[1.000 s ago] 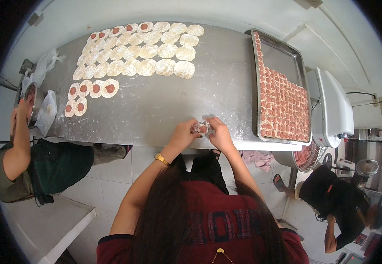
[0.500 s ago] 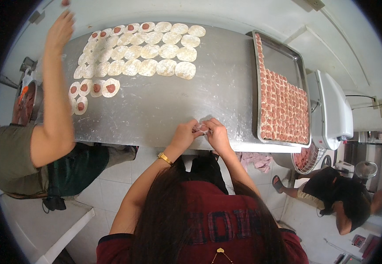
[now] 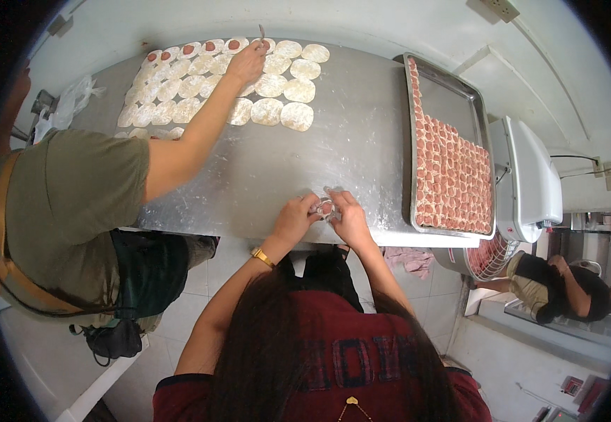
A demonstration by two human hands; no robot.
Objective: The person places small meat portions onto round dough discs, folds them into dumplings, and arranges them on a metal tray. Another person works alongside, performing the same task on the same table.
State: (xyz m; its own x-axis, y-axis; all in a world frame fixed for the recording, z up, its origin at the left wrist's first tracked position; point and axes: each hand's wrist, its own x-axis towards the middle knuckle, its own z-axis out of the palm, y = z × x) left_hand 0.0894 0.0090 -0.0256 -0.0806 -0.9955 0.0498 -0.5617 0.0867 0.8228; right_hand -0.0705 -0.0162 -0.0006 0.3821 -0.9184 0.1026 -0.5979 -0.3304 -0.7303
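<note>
Close to the table's front edge, a small dumpling (image 3: 326, 208) of floured dough round pink meat filling sits between my fingertips. My left hand (image 3: 296, 217) pinches it from one side, a gold watch on that wrist. From the other side my right hand (image 3: 352, 219) closes on its dough edge. Farther off lie rows of floured round dough wrappers (image 3: 296, 116); several in the back row carry a lump of meat filling (image 3: 234, 44). A large metal tray (image 3: 414, 155) to the right holds many packed open-topped dumplings (image 3: 453, 169).
At the left, a co-worker's arm (image 3: 200, 133) stretches across the table (image 3: 348, 126), a thin utensil (image 3: 262, 32) in hand over the back row. A white machine (image 3: 534, 176) stands right of the tray, a wire-guarded bowl (image 3: 492, 257) of meat below it. Another person (image 3: 573, 288) is farther right.
The co-worker's arm has swung from the left to the back row, where another wrapper now bears filling. My hands stay in place round the dumpling. The person at far right has shifted.
</note>
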